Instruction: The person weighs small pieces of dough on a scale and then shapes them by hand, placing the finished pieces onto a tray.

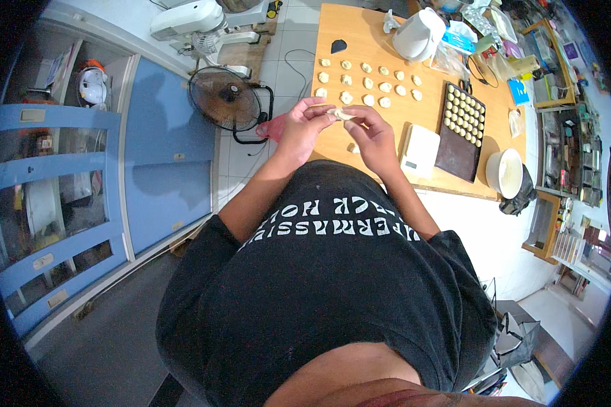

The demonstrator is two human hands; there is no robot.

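Note:
Between the fingertips of both hands, just above the near edge of the wooden table (447,178), is a small pale piece of dough (340,114). My left hand (301,132) pinches its left side, while the thumb and fingers of my right hand (375,139) grip its right side. Beyond them, several flattened dough pieces (368,83) lie in rough rows. One more small dough piece (354,148) rests near the table edge, beside my right hand. A dark baking tray (457,160) to the right bears several round dough balls (464,114) on its far part.
A white kitchen scale (419,150) stands between my right hand and the tray. The white bowl (504,173) sits at the right corner. Farther back are a dark dough scraper (338,46) and a white kettle (419,34). A fan (225,98) stands left of the table.

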